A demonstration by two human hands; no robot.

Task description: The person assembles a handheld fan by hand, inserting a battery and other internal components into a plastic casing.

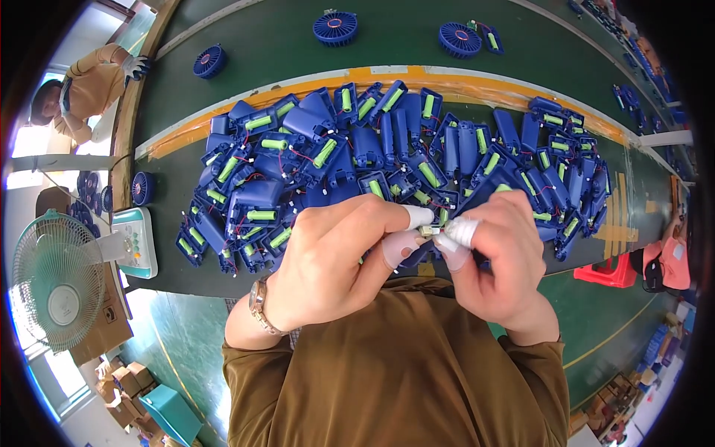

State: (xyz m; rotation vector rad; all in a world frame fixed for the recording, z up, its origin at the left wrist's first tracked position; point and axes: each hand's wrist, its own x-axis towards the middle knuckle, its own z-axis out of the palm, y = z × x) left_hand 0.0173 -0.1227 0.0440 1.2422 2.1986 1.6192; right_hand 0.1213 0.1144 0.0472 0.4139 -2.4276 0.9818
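Observation:
My left hand and my right hand meet in front of my body, both closed in a pinch. Pale finger covers sit on the thumbs and forefingers, and a watch is on my left wrist. Between the fingertips is a small circuit board with a white plug; the fingers partly hide it. Just beyond my hands lies a wide heap of blue plastic housings, many with a green battery cell inside and thin red wires with small white plugs.
Across the heap's far side runs a yellow-taped rail. On the green belt behind it lie round blue fan heads. At left are a white-and-teal tray, a standing fan and another person. A red stool is at right.

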